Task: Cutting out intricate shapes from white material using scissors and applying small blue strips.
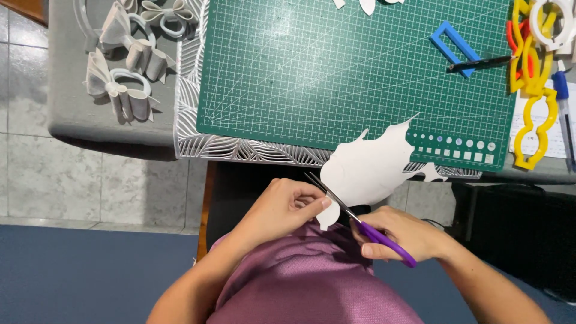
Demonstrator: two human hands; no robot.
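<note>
Right now, from the head camera, your left hand [282, 207] is pinching the lower edge of a white sheet [366, 168] in a closed grip, holding it up over your lap, just off the front edge of the surface [108, 120]. Your right hand [402, 234] is gripping purple-handled scissors [360, 222], their blades parted across the sheet's edge. Beyond, a green cutting mat [336, 72] is lying on the surface, with grey bows [126, 60] left of it and yellow templates [534, 90] at its right.
</note>
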